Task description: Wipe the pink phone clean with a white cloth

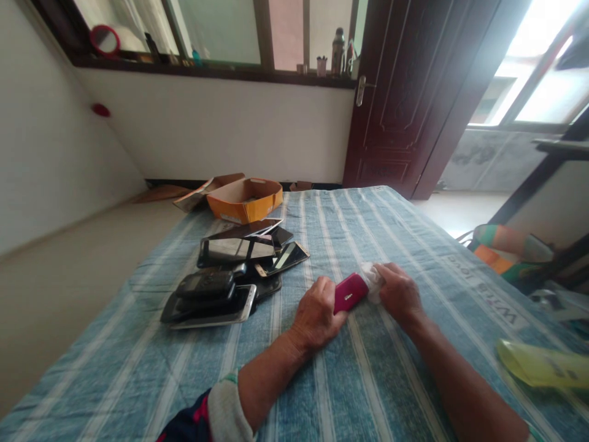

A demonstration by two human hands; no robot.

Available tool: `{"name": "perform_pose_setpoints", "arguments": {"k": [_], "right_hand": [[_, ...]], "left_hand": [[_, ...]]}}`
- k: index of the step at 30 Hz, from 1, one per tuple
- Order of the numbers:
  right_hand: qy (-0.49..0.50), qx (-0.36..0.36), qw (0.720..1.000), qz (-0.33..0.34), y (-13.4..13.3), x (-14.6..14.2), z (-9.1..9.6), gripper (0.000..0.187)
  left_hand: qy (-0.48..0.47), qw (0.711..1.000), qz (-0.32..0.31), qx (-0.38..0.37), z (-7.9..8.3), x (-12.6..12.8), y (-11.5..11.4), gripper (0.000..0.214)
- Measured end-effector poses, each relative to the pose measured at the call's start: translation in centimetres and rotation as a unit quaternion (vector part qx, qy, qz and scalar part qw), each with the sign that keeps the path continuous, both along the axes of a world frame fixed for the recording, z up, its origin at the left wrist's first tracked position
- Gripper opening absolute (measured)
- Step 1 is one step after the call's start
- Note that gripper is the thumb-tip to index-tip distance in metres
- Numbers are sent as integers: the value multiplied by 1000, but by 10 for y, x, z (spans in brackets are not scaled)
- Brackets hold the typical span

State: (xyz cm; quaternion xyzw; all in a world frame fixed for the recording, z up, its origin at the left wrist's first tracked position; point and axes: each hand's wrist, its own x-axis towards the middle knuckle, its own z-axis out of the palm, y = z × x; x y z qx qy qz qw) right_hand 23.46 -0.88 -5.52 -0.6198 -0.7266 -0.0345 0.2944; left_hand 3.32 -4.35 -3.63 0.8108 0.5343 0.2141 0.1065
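My left hand (317, 313) is closed around the near end of a small magenta phone (350, 291), holding it against the blue striped cloth (368, 368). My right hand (398, 291) is closed on a wad of white cloth or tissue (372, 277) pressed against the phone's far end. Both forearms rest on the cloth, and the phone lies between the two hands.
A pile of several dark phones (234, 273) lies on the cloth to the left. An orange cardboard box (245, 199) sits at the far edge. A yellow-green object (538, 365) lies at the right. A dark wooden door (414, 92) stands behind.
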Motion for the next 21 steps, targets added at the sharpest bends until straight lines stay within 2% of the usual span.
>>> {"name": "perform_pose_setpoints", "arguments": {"k": [6, 12, 17, 21], "right_hand": [[53, 23, 998, 2, 4, 4, -4, 40], [193, 36, 979, 58, 1, -11, -5, 36], [349, 4, 934, 82, -4, -23, 0, 29], [485, -52, 869, 85, -9, -28, 8, 19]], "left_hand": [[10, 1000, 4, 7, 0, -1, 1, 16], [25, 999, -1, 32, 0, -3, 1, 16], [15, 998, -9, 58, 1, -2, 1, 16], [-25, 995, -23, 96, 1, -1, 1, 16]]}}
